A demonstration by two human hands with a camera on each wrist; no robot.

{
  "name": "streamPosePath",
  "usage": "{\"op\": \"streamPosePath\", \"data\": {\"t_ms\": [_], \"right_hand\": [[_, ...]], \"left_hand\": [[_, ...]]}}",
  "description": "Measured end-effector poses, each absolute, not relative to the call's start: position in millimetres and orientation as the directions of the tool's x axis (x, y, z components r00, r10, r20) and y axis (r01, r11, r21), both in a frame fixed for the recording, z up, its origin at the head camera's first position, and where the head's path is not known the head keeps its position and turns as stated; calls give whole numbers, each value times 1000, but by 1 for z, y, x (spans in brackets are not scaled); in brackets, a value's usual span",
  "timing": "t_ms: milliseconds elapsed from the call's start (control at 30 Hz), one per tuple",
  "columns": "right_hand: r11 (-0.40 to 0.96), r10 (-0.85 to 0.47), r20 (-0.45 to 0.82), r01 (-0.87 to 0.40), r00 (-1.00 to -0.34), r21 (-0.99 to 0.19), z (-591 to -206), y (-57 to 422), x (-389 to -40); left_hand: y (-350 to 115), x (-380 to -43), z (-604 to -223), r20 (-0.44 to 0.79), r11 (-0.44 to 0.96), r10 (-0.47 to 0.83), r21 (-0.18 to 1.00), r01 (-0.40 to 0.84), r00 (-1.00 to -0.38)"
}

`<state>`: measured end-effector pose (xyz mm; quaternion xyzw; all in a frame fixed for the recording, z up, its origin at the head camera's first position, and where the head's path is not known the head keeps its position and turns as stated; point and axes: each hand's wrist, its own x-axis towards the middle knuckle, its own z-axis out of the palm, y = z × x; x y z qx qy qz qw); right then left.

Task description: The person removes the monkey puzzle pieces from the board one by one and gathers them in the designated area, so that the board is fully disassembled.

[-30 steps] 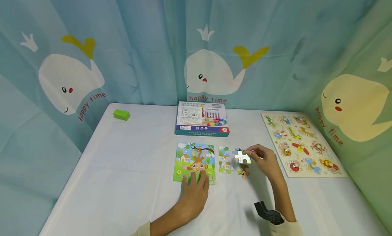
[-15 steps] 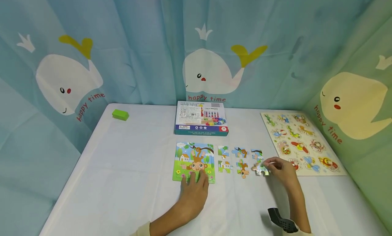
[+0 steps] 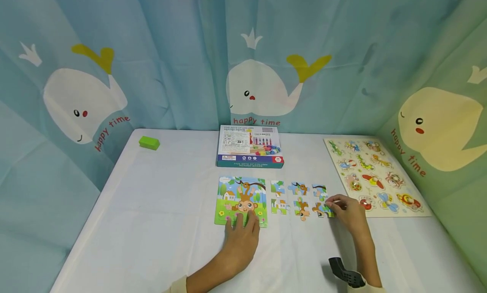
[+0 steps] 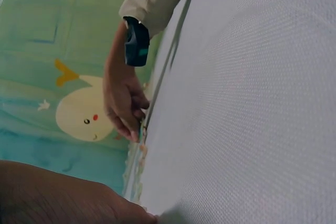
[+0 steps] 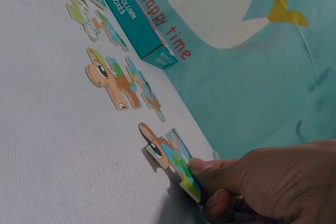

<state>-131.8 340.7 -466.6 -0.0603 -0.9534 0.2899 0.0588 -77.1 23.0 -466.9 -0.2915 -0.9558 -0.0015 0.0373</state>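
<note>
My left hand rests its fingertips on the lower edge of a square monkey jigsaw board. To the right, my right hand pinches a jigsaw piece between thumb and fingers. In the right wrist view that piece, printed with a monkey's eye and green, tilts slightly, with a shadow under it. Just above it lies the upper right piece. Left of these are two middle pieces and two house pieces, apart from one another. The left wrist view shows little of the left hand's fingers.
A beaded boxes carton lies behind the board. At the right is a wooden insect peg board, close to the right hand. A green block sits at the far left corner. Whale-printed curtains surround the white table.
My right hand has moved right from the middle pieces to the right column. The piece it pinches has come down lower beside the others. The left hand has stayed on the board.
</note>
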Motion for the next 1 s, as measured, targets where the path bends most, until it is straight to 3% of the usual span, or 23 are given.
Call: {"op": "streamPosePath", "data": {"t_ms": [433, 733, 1000], "right_hand": [[843, 165, 101, 87, -981, -531, -464, 335, -132], [865, 183, 138, 93, -973, -493, -465, 331, -131], [883, 180, 186, 75, -966, -464, -464, 330, -130]], "left_hand": [[24, -76, -469, 70, 842, 539, -26, 538, -840], [24, -78, -479, 135, 830, 553, 5, 558, -822], [24, -76, -473, 104, 835, 548, -17, 550, -830]]}}
